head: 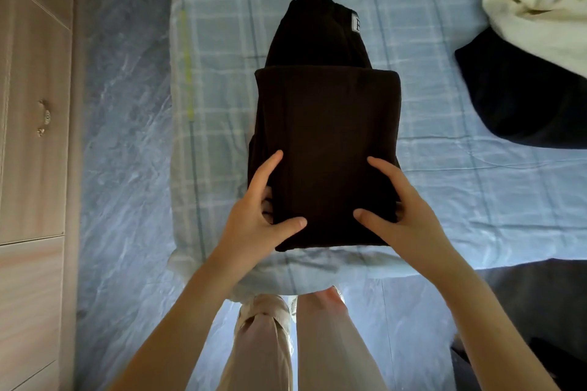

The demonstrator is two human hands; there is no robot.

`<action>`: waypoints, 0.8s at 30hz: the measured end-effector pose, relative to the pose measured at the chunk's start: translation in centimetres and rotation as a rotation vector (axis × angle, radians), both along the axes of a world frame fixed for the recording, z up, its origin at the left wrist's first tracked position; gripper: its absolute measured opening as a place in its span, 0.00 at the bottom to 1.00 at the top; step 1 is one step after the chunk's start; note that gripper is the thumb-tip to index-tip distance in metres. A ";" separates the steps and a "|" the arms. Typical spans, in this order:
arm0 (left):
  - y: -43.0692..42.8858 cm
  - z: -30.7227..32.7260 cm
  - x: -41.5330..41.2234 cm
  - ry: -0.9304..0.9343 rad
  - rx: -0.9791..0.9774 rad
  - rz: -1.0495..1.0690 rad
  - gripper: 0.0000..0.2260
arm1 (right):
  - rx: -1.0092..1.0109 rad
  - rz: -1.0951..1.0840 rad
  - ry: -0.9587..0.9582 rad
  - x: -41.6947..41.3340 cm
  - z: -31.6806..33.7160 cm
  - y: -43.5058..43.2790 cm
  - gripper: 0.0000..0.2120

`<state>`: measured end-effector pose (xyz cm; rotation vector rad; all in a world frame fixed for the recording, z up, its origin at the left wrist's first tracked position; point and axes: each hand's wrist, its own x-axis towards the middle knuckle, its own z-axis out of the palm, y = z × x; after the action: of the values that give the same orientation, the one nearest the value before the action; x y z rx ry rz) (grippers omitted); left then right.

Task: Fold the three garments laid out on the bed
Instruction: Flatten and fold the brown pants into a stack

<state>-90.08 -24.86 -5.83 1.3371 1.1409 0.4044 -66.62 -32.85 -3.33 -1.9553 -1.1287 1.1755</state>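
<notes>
A dark brown garment (327, 124), folded into a long stack, lies on the blue plaid bed (476, 187) near its front edge. Its far end shows a waistband with a small white label (356, 23). My left hand (260, 216) grips the near left side of the fold, thumb on top, fingers tucked under the edge. My right hand (403, 216) grips the near right side the same way. A black garment (521, 95) and a cream garment (546, 9) lie unfolded at the right of the bed.
A wooden wardrobe (31, 136) with a metal handle stands at the left. A shiny blue floor (124, 168) runs between it and the bed. My legs in pale trousers (286, 343) stand at the bed's foot. A dark object (540, 327) sits at lower right.
</notes>
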 end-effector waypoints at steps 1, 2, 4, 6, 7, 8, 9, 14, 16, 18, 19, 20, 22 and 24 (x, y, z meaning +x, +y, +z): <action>0.2 0.3 0.0 0.036 0.012 -0.018 0.46 | -0.004 -0.006 -0.023 0.2 0.2 0.4 0.34; 0.4 0.8 0.0 0.101 0.035 -0.051 0.47 | -0.003 -0.011 -0.070 0.3 0.4 0.9 0.33; 1.4 2.0 0.2 0.272 0.119 -0.146 0.46 | 0.019 -0.019 -0.180 0.6 0.5 2.3 0.32; 3.0 3.1 0.2 0.354 0.195 -0.183 0.39 | 0.061 -0.067 -0.206 1.1 0.6 4.1 0.30; 4.2 3.5 0.2 0.353 0.229 -0.147 0.37 | 0.083 -0.102 -0.190 1.5 0.6 5.1 0.30; 5.6 3.9 0.3 0.339 0.275 -0.081 0.35 | 0.103 -0.124 -0.168 2.1 0.5 6.3 0.29; 7.3 3.9 0.5 0.318 0.326 -0.009 0.36 | 0.117 -0.129 -0.140 2.7 0.2 7.4 0.31; 13.2 2.6 3.7 0.057 0.170 0.013 0.37 | 0.133 -0.086 0.134 4.6 -0.1 12.1 0.34; 13.4 1.9 4.5 -0.014 0.186 0.027 0.31 | 0.186 -0.056 0.060 4.6 -0.1 12.5 0.32; 13.2 1.7 4.4 -0.053 0.237 0.101 0.28 | 0.259 -0.101 0.068 4.5 0.0 12.3 0.28; 13.1 2.0 4.3 -0.067 0.256 0.137 0.27 | 0.296 -0.125 0.081 4.5 0.2 12.1 0.28; 13.1 2.4 4.2 -0.080 0.286 0.160 0.26 | 0.334 -0.144 0.083 4.6 0.6 12.0 0.27; 13.9 4.0 4.2 -0.114 0.367 0.174 0.26 | 0.403 -0.171 0.068 4.8 2.0 12.5 0.28; 15.5 6.0 4.8 -0.165 0.439 0.175 0.26 | 0.482 -0.200 0.058 5.4 3.7 13.9 0.29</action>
<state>-85.26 -9.31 0.22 1.5500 1.0704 0.9179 -61.22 -18.90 0.38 -1.6067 -1.0418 0.7629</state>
